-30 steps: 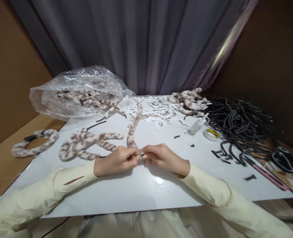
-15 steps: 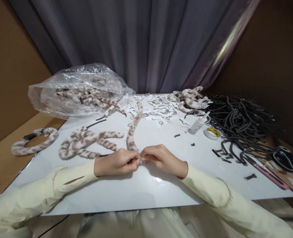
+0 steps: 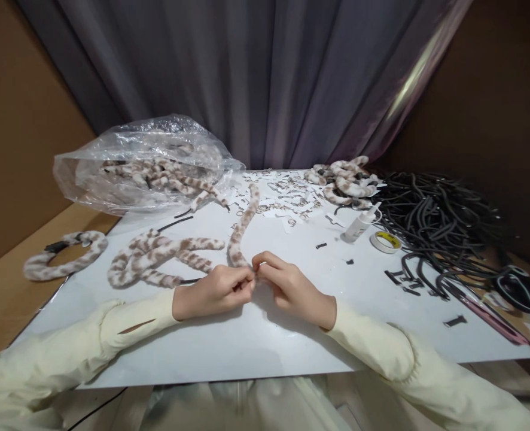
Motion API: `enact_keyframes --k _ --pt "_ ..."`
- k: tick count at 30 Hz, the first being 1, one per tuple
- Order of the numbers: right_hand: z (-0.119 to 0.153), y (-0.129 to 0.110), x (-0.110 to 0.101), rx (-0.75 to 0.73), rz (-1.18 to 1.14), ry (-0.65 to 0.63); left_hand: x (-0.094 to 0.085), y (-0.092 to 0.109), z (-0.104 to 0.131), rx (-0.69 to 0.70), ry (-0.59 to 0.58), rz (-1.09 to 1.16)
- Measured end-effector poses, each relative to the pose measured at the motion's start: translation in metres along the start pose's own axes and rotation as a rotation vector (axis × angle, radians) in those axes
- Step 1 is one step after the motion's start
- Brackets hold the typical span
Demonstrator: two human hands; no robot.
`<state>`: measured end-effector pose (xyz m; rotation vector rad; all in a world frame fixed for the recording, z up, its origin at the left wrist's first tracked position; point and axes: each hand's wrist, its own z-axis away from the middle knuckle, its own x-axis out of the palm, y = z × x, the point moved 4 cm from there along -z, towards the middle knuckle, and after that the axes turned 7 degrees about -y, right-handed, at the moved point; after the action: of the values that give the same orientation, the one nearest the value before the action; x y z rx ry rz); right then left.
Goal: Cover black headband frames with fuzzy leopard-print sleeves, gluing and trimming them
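A furry white-and-brown spotted cord (image 3: 242, 227) runs across the table toward me, its near end reaching my fingers. My left hand (image 3: 222, 288) is closed around that end, with the fingers curled in. Against it, my right hand (image 3: 289, 284) pinches at the same spot with thumb and fingertips, its forefinger arched. The fingers hide the very tip of the cord, so what lies between them is not clear. Left of my hands lie tangled furry cords (image 3: 152, 257) with black cord ends sticking out.
A clear plastic bag (image 3: 148, 134) of furry cords stands back left, a furry ring (image 3: 65, 254) before it. Metal clasps (image 3: 292, 197) lie scattered behind. To the right are a glue bottle (image 3: 359, 224), a tape roll (image 3: 385, 242), black cords (image 3: 439, 215) and a finished-looking ring pile (image 3: 346, 176).
My right hand has shifted slightly, its forefinger now raised and more arched at the cord's end. My left hand keeps its grip, and the view has moved a little.
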<state>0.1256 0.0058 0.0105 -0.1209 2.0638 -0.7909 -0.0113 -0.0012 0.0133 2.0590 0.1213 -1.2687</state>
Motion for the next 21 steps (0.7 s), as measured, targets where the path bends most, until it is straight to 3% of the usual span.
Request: enact_keyframes --k 7,13,17,21 --pt "0.000 0.000 -0.013 0.025 -0.121 0.134 -0.013 -0.004 -0.006 0.043 0.074 -0.090" --pt "-0.001 0.000 -0.013 0.204 -0.392 0.103 -0.003 -0.009 -0.009 0.140 -0.098 -0.291" --pt "-0.002 0.003 -0.010 0.270 -0.640 0.093 0.000 -0.014 -0.006 0.283 -0.051 -0.484" --pt "-0.001 0.005 -0.009 0.274 -0.691 0.111 -0.002 -0.019 -0.007 0.352 -0.055 -0.582"
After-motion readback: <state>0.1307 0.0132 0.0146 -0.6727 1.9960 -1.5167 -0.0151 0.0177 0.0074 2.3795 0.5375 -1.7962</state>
